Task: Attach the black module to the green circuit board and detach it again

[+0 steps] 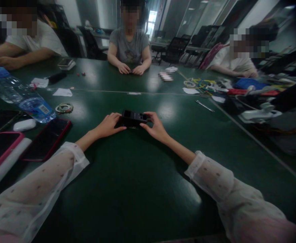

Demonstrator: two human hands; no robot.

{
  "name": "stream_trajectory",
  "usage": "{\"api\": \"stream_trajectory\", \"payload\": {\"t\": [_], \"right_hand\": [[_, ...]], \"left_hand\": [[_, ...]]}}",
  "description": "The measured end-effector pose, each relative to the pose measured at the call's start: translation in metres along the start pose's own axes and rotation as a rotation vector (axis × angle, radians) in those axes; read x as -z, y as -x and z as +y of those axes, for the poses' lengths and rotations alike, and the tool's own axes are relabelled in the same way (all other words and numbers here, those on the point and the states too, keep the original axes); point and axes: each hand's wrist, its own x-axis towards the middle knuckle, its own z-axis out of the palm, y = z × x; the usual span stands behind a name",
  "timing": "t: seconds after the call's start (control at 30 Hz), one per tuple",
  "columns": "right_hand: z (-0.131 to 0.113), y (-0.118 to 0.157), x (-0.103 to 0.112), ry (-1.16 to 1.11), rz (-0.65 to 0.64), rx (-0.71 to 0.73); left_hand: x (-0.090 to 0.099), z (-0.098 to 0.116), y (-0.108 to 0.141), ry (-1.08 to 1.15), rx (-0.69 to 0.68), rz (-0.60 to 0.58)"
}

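A small black box-shaped device (134, 116) with a dark square at its left end is at the middle of the green table (127, 175). My left hand (110, 125) grips its left end, fingers behind and thumb in front. On the right end, my right hand (156, 127) holds it between thumb and curled fingers. The device's underside and my far fingertips are partly hidden. Sheer white dotted sleeves cover both my forearms.
Left lie a water bottle (34, 104), a red-edged phone (49, 140), a pink-cased phone (1, 148), a white case (25, 125) and a bracelet (64, 108). A wrench (205, 106) and cables (201, 83) lie right. Three people sit around the table.
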Motion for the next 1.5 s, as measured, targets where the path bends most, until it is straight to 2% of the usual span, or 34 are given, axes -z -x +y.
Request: {"api": "stream_trajectory", "payload": {"t": [0.1, 0.23, 0.3, 0.4, 0.6, 0.73, 0.97, 1.17, 1.5], "right_hand": [[-0.002, 0.001, 0.000, 0.013, 0.070, 0.001], [0.002, 0.002, 0.003, 0.075, 0.267, -0.033], [0.007, 0.001, 0.005, 0.123, 0.355, -0.054], [0.020, -0.001, 0.009, 0.167, 0.415, -0.079], [0.053, -0.002, 0.011, 0.129, 0.447, -0.239], [0.061, 0.000, 0.012, 0.125, 0.415, -0.318], [0.062, 0.001, 0.012, 0.187, 0.412, -0.316], [0.061, 0.002, 0.010, 0.239, 0.424, -0.236], [0.062, 0.003, 0.011, 0.337, 0.406, -0.194]], "left_hand": [[0.002, 0.002, 0.000, -0.002, -0.005, -0.007], [0.004, 0.004, -0.001, -0.001, -0.008, -0.022], [0.006, 0.004, -0.001, 0.005, -0.008, -0.026], [0.006, 0.004, -0.001, 0.016, -0.004, -0.027], [0.005, 0.003, -0.002, 0.025, 0.001, -0.029], [0.005, 0.003, -0.002, 0.015, 0.004, -0.027], [0.004, 0.003, -0.002, 0.014, 0.001, -0.022], [0.004, 0.003, -0.002, 0.018, 0.006, -0.029], [0.006, 0.005, -0.002, 0.006, 0.018, -0.040]]}}
